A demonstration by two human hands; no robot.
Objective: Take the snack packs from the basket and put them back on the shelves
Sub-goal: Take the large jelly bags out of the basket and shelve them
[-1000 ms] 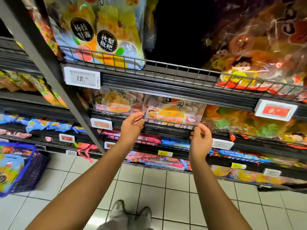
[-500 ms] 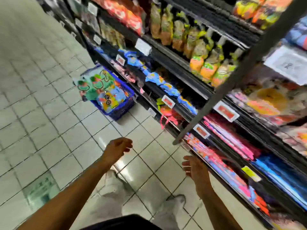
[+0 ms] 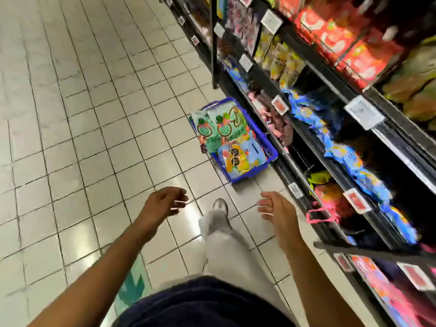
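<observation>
Since the frame a second ago, both hands have come off the shelf edge where they were tucking a snack pack in, and the view has swung down and to the left, along the aisle. Half a second ago the basket lay further up and to the left in view; now it sits near the middle, ahead of the person's feet.

The left hand (image 3: 168, 200) hangs in the air over the floor (image 3: 70, 114), fingers loosely curled, holding nothing. The right hand (image 3: 274, 207) hangs level with it, fingers relaxed and a little spread, also holding nothing. The two hands are well apart, with the person's leading shoe (image 3: 220, 206) between them, lower in view.

The basket (image 3: 270, 153) is blue and stands on the floor tiles just beside the bottom of the shelves (image 3: 330, 90). Snack packs remain in it: a green pack (image 3: 219, 128) lies on top at the far end, overhanging the rim, and a light blue pack (image 3: 240, 159) with yellow and orange print lies at the near end. Whether more lie under them cannot be told.

The shelves run along the right side, stocked with blue packs (image 3: 342, 156) on a middle level, red boxes (image 3: 342, 36) higher up, and pink packs near the bottom. White and red price tags (image 3: 364, 112) are clipped along the shelf edges. The picture is blurred on the right side.
</observation>
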